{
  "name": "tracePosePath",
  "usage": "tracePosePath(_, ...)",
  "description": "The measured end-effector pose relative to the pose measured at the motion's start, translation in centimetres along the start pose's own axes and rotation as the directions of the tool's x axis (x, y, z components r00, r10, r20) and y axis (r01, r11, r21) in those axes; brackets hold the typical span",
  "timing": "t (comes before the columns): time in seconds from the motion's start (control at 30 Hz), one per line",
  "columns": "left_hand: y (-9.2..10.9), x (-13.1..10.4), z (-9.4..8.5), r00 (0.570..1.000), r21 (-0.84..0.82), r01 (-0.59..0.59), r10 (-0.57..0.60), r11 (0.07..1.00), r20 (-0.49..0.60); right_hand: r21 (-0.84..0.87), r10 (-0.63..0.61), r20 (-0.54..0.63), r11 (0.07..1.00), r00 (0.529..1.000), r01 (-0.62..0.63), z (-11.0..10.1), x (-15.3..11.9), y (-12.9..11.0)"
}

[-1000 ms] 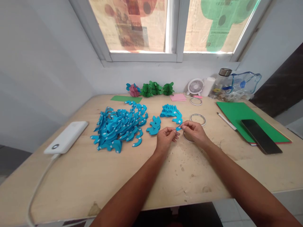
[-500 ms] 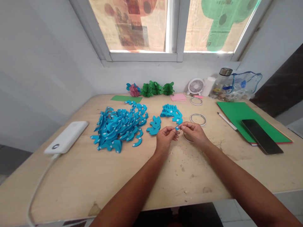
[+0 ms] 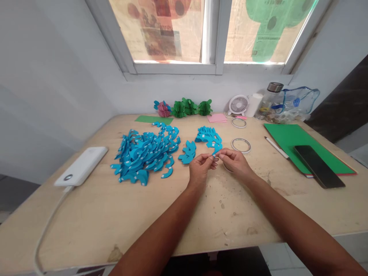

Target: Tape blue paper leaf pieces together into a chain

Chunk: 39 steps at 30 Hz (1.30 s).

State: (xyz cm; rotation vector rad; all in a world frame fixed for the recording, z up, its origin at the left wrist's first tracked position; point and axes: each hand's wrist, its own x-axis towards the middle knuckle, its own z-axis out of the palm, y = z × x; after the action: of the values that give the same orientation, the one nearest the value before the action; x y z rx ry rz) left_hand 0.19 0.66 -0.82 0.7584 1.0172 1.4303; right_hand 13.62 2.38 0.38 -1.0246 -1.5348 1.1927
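Observation:
My left hand (image 3: 200, 165) and my right hand (image 3: 234, 161) meet near the middle of the table, fingertips pinched on a small blue paper piece (image 3: 214, 155) with a white square on it. Just beyond my fingers, a curved row of blue paper pieces (image 3: 209, 135) lies fanned out, overlapping. To the left of it is a smaller blue cluster (image 3: 188, 152). A large heap of blue curved paper pieces (image 3: 143, 153), many bearing white squares, spreads further left. One tape roll (image 3: 227, 168) is partly hidden under my right hand.
Two tape rolls (image 3: 240, 145) lie beyond my right hand. A phone (image 3: 319, 165) rests on green sheets (image 3: 290, 142) at right, beside a white pen (image 3: 276, 147). A white power bank (image 3: 82, 165) with a cable is at left. Folded paper figures (image 3: 184, 108) and a fan (image 3: 238, 105) stand along the wall.
My hands stay pinched together in nearly the same spot, the fingers shifting slightly on the blue paper piece. The view has moved a touch; the piles look unchanged.

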Motion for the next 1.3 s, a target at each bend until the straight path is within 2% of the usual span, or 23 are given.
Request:
tracePosePath(0.8,0.37,-0.29,0.21,0.996,-0.103,0.087,-0.085,0.991,0.021,-0.018,0.000,-0.048,1.000,0.999,-0.001,0.27,-0.14,-0.70)
tracePosePath(1.3,0.38,-0.28,0.14,0.995,-0.084,0.094,-0.092,0.992,0.022,-0.050,-0.019,-0.041,0.999,0.999,0.017,0.23,-0.14,-0.56)
